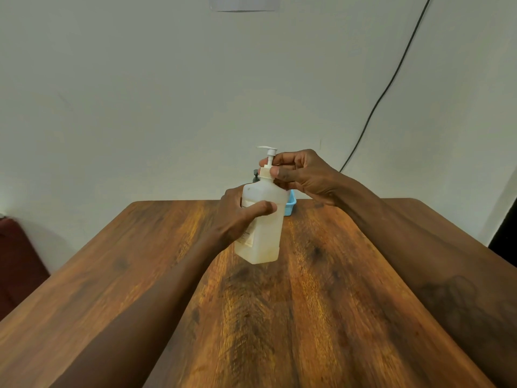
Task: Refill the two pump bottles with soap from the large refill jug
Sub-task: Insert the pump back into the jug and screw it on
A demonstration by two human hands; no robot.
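A translucent white pump bottle (265, 228) with a paper label is held a little above the wooden table (321, 303), tilted slightly. My left hand (237, 217) wraps around its body from the left. My right hand (299, 172) pinches the white pump collar (265, 172) at the neck, just under the pump head (268, 149). Behind the bottle the dark top of a second pump bottle (255, 176) peeks out; its body is hidden. No refill jug is in sight.
A blue plastic tray (291, 204) sits at the table's far edge, mostly hidden behind the bottle. A black cable (391, 79) runs down the wall at the right. A dark red seat (16, 261) stands left of the table.
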